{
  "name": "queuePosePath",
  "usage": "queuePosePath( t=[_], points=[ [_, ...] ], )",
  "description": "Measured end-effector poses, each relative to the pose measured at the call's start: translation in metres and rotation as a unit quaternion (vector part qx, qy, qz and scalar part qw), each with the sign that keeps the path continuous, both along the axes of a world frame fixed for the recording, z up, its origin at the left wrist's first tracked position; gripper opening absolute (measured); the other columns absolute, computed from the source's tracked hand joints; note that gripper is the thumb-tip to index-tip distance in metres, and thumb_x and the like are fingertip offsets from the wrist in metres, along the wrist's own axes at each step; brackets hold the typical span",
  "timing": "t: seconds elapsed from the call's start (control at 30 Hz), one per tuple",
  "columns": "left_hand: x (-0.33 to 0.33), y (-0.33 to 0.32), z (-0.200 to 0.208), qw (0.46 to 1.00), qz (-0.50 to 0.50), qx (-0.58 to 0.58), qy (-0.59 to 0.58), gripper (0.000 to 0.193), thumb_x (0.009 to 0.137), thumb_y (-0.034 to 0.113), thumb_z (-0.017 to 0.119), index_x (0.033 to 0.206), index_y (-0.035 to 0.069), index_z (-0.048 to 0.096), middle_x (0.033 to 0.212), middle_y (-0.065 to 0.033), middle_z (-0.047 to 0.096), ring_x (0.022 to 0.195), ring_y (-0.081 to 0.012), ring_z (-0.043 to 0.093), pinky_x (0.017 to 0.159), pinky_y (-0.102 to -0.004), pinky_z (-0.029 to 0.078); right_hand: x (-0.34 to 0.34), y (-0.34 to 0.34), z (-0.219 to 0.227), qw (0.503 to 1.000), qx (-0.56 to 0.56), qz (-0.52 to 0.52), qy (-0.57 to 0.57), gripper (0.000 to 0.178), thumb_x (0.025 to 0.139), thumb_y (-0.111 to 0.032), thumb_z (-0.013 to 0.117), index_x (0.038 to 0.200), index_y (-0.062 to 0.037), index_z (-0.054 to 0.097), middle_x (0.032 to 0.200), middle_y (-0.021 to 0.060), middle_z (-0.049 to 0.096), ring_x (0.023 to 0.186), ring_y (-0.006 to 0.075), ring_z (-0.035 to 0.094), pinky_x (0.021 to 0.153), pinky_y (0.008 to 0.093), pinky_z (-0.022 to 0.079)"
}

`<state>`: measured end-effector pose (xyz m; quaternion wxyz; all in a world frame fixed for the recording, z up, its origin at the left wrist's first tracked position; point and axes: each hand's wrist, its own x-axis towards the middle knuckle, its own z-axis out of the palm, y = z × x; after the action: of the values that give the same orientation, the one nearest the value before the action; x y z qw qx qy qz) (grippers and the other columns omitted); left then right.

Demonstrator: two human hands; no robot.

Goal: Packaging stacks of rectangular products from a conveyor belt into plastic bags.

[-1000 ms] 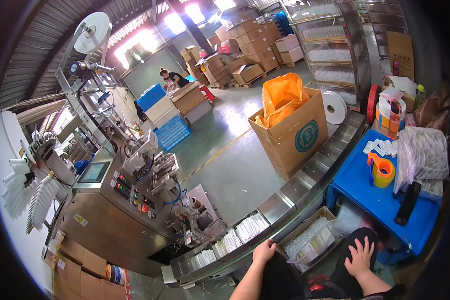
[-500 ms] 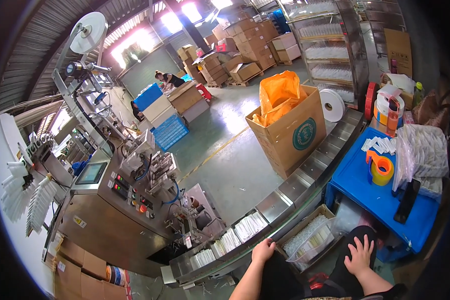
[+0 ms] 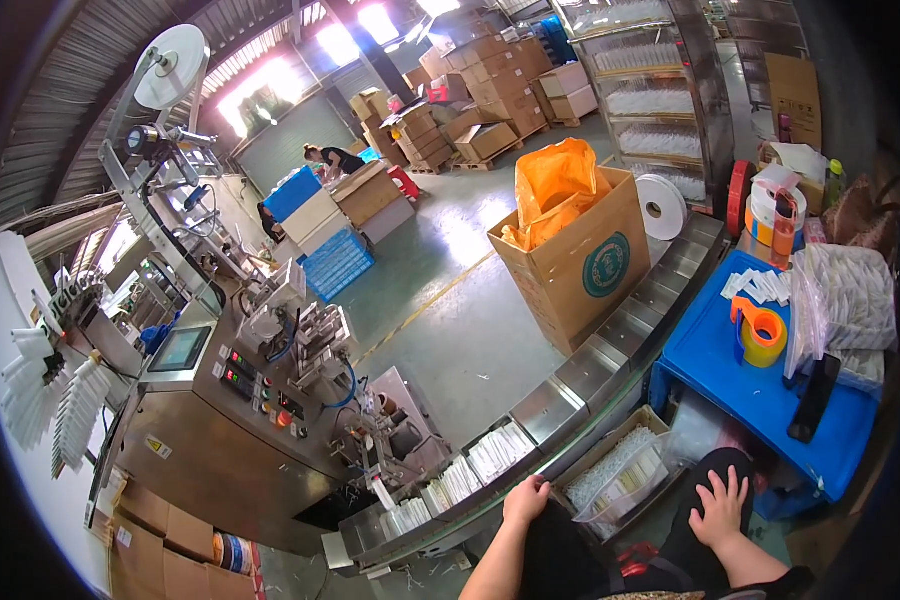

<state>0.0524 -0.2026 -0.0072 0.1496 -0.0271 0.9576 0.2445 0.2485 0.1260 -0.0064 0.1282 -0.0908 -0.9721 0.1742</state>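
My left hand point(image 3: 526, 500) rests on my left knee, close to the conveyor's near edge. Its fingers are curled in, and their undersides are hidden. On my right knee point(image 3: 727, 470), in black cloth, my right hand point(image 3: 720, 508) lies flat with fingers spread, holding nothing. Beyond the left hand, a curved metal conveyor point(image 3: 547, 408) carries several bundles of thin white packets point(image 3: 500, 452). Between the knees and the conveyor sits an open box point(image 3: 618, 478) with clear and white small pieces inside. A machine arm point(image 3: 381, 487) with a white piece at its tip hangs over the conveyor's left end.
A blue table point(image 3: 705, 335) at right bears a tape dispenser point(image 3: 763, 335), a black phone-like object point(image 3: 815, 400) and bagged white packets point(image 3: 845, 300). A carton point(image 3: 570, 275) with an orange bag stands behind the conveyor. A steel machine point(image 3: 230, 450) fills the left; a co-worker point(image 3: 335, 160) bends over far boxes.
The white piece at the machine arm's tip has swung lower, toward the packets on the conveyor. My hands stay where they were; the view has shifted very slightly.
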Motion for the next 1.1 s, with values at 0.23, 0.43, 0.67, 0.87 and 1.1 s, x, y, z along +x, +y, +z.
queuePosePath(
  t=[0.23, 0.43, 0.67, 0.87, 1.1],
  points=[
    [-0.001, -0.001, -0.003, 1.000, 0.001, -0.001, 0.005, 0.040, 0.081, 0.038, 0.054, 0.111, 0.013, 0.059, 0.102, -0.0084, 0.065, 0.096, -0.0252, 0.061, 0.083, -0.0347, 0.047, 0.000, 0.001, -0.001, 1.000, 0.003, 0.002, -0.001, 0.044, 0.062, -0.024, 0.065, 0.102, -0.0078, 0.061, 0.127, 0.0129, 0.042, 0.128, 0.0413, 0.021, 0.102, 0.0619, 0.010],
    [-0.003, -0.003, -0.007, 1.000, 0.000, -0.002, 0.009, 0.039, 0.081, 0.038, 0.054, 0.110, 0.012, 0.060, 0.101, -0.0092, 0.065, 0.095, -0.0255, 0.061, 0.083, -0.0349, 0.047, 0.000, 0.001, -0.001, 1.000, 0.010, 0.007, 0.003, 0.045, 0.061, -0.024, 0.067, 0.102, -0.0060, 0.062, 0.127, 0.0144, 0.041, 0.128, 0.0414, 0.020, 0.103, 0.0613, 0.011],
    [-0.003, -0.003, -0.008, 1.000, -0.007, -0.006, 0.024, 0.039, 0.081, 0.039, 0.051, 0.106, 0.011, 0.061, 0.098, -0.0107, 0.065, 0.094, -0.0284, 0.061, 0.080, -0.0383, 0.047, -0.001, 0.002, 0.002, 1.000, 0.004, 0.010, 0.008, 0.044, 0.061, -0.023, 0.067, 0.101, -0.0061, 0.062, 0.127, 0.0145, 0.041, 0.128, 0.0423, 0.021, 0.102, 0.0621, 0.011],
    [-0.003, -0.004, -0.010, 1.000, 0.000, -0.008, 0.019, 0.038, 0.080, 0.037, 0.054, 0.107, 0.011, 0.062, 0.098, -0.0095, 0.066, 0.093, -0.0261, 0.061, 0.081, -0.0344, 0.047, 0.001, 0.002, 0.000, 1.000, 0.002, 0.011, 0.006, 0.043, 0.061, -0.024, 0.066, 0.101, -0.0068, 0.062, 0.127, 0.0142, 0.041, 0.128, 0.0421, 0.021, 0.102, 0.0623, 0.011],
    [-0.003, -0.005, -0.010, 1.000, 0.002, -0.010, 0.021, 0.038, 0.079, 0.037, 0.054, 0.106, 0.012, 0.062, 0.097, -0.0092, 0.066, 0.093, -0.0256, 0.062, 0.081, -0.0341, 0.047, 0.000, 0.002, 0.001, 1.000, 0.005, 0.005, 0.005, 0.043, 0.062, -0.024, 0.066, 0.101, -0.0075, 0.062, 0.127, 0.0136, 0.042, 0.128, 0.0416, 0.021, 0.102, 0.0619, 0.011]
  ],
)
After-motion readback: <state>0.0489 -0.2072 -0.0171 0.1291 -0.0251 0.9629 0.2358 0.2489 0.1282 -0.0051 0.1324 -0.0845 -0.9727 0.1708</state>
